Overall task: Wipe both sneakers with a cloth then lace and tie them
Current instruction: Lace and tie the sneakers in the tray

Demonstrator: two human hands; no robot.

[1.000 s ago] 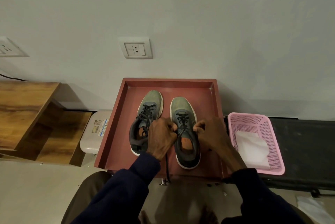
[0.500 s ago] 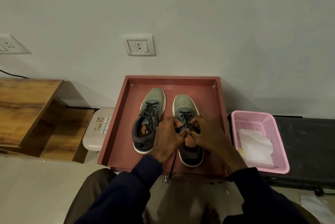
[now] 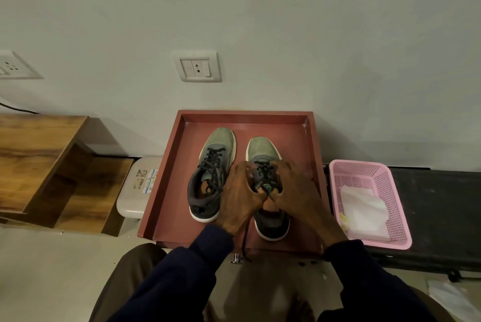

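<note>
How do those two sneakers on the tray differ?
The left hand and right hand pinch the right sneaker's lace; neither holds the left sneaker. The right sneaker's lace dangles past the tray; the left sneaker's does not. The left sneaker sits nearer the wall than the right one. Both have green toes, dark laces.

both forearms, in dark blue sleeves (image 3: 182,277), reach forward and angle in toward each other. the left hand (image 3: 238,199) and right hand (image 3: 299,191) sit knuckles up, side by side, thumbs meeting in the middle. the fingers of both are curled in, pinching the black lace (image 3: 245,238) between them, and one loose end hangs down from under the left palm.
</note>
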